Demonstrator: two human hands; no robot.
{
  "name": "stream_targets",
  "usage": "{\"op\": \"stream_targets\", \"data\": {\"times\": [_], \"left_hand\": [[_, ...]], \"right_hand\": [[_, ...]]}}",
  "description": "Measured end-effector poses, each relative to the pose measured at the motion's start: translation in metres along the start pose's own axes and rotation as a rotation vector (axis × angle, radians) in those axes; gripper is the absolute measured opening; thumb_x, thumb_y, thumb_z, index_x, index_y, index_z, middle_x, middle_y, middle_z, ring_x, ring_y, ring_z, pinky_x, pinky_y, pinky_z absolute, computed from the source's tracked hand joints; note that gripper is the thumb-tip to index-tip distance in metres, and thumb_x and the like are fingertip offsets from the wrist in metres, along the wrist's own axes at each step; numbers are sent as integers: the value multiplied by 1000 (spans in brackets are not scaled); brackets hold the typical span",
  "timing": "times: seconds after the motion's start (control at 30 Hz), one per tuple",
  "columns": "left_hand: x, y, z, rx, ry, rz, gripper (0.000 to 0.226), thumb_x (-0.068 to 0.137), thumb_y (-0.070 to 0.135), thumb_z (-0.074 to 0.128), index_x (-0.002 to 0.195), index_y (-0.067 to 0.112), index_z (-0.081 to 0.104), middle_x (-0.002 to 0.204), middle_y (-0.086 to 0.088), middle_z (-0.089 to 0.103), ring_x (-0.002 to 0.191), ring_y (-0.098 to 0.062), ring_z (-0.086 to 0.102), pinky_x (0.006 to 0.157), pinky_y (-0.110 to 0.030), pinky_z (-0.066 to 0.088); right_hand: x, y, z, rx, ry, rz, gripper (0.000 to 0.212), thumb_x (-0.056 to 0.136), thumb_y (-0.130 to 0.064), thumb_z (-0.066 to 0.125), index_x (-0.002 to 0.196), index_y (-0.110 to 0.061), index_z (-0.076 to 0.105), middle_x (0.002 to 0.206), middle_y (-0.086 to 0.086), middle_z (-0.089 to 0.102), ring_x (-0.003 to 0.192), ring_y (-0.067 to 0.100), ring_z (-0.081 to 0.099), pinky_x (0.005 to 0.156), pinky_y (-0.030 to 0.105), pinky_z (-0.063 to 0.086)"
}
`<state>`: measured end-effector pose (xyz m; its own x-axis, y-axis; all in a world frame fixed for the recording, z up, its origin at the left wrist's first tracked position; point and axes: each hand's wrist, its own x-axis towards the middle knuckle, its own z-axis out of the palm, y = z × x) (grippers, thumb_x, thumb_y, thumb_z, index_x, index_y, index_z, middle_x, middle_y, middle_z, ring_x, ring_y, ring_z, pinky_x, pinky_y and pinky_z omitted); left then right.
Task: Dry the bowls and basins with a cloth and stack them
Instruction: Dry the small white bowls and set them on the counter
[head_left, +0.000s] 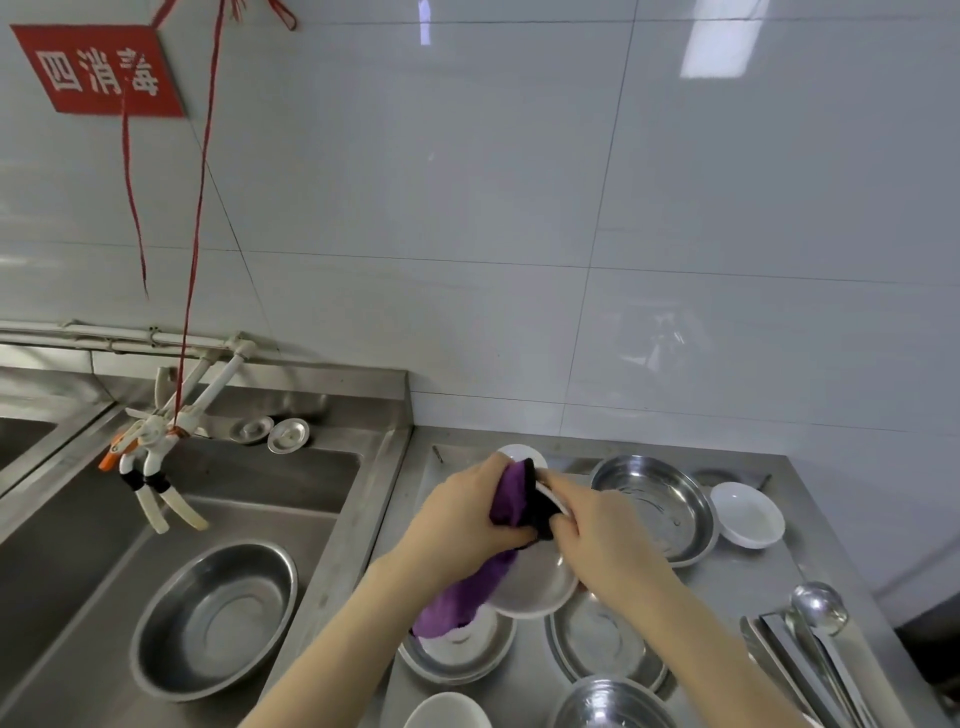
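- The left hand (462, 514) has its fingers (493, 535) clenched round one purple cloth (511, 499) with a black edge. The loose end of the cloth hangs down below those fingers.
- The right hand (602, 540) grips one white bowl (535, 584). The bowl is tipped on its side and held up over the surface (727, 587). The cloth touches it between the two hands.
- A white rim (519, 453) peeks out just past the fingers. I cannot tell if it is the same bowl or another one.
- There are three more white bowls.
  - The side bowl (748, 514) sits well to the right of the right fingers.
  - The near bowl (447, 712) sits under the left arm.
  - The nested bowl (454, 636) sits under the hanging cloth, inside a steel basin.
- Four steel basins sit on the surface.
  - The big basin (654, 506) is just right of the right fingers.
  - The flat basin (602, 639) is below the right hand.
  - The left basin (467, 667) holds the nested bowl.
  - The front basin (608, 701) is nearest the person.
- A fifth one, the sink basin (213, 618), sits in the sink (291, 483), far left of the left fingers.
- One ladle (818, 608) and one pair of tongs (800, 660) lie to the right of the right arm.
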<state>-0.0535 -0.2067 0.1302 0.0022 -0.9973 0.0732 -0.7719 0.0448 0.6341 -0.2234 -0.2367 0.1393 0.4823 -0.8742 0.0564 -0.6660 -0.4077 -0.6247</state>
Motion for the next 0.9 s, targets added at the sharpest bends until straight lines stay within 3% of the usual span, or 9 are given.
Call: {"op": "stream_targets", "data": {"times": [0.1,0.2,0.3,0.43,0.53,0.63,0.7,0.8,0.9], "left_hand": [[-11,7,7,-235,222,-138,33,80,43,70,105,31,52,92,14,66,83,-3,62,70,-22,50],[-21,14,23,-522,399,-406,27,87,42,66,105,24,56,94,7,68,81,-2,61,62,-13,42],[-28,28,38,-692,493,-536,26,89,41,64,104,22,53,91,6,66,81,-5,61,61,-18,43],[-19,25,23,-591,434,-448,35,87,32,70,108,18,46,93,9,61,81,-1,59,59,-13,44],[-9,13,6,-423,314,-289,36,86,27,71,111,20,47,99,10,63,88,-1,59,67,-11,46],[-2,13,-5,-203,205,-121,35,86,25,68,113,22,45,103,7,62,91,-10,59,74,-22,47],[2,17,-9,-117,157,-48,35,87,25,67,112,23,44,102,6,61,90,-12,58,74,-25,46],[4,20,-11,-134,269,-29,29,88,26,65,111,24,47,97,8,62,87,-11,58,74,-26,47],[-1,27,-9,-292,518,-106,16,92,24,60,105,28,51,93,11,64,87,-6,59,72,-20,47]], "right_hand": [[-2,5,11,92,205,61,53,95,-8,47,144,-28,49,79,6,70,67,19,62,69,34,52],[-5,0,23,160,405,110,48,94,-3,49,137,-23,56,55,3,56,47,16,45,51,22,41],[-9,-9,33,206,549,158,49,92,5,50,134,-17,59,48,-2,42,42,10,36,47,19,37],[-13,-13,29,208,484,106,52,91,7,50,136,-17,57,47,-8,36,43,9,42,48,14,37],[-8,-11,3,103,325,3,55,92,1,48,141,-25,52,51,-8,40,50,8,47,51,17,39],[6,-13,-29,-54,119,-97,53,95,-6,46,142,-32,48,73,-3,61,62,7,51,59,18,37],[17,-18,-42,-194,32,-141,50,98,-12,44,143,-35,45,95,1,69,80,17,57,69,25,40],[21,-28,-44,-339,111,-173,52,100,-19,42,147,-41,36,103,0,69,90,23,62,77,32,46],[10,-31,-29,-158,358,-85,54,99,-28,48,149,-40,33,101,-4,68,92,22,65,79,39,52]]}}
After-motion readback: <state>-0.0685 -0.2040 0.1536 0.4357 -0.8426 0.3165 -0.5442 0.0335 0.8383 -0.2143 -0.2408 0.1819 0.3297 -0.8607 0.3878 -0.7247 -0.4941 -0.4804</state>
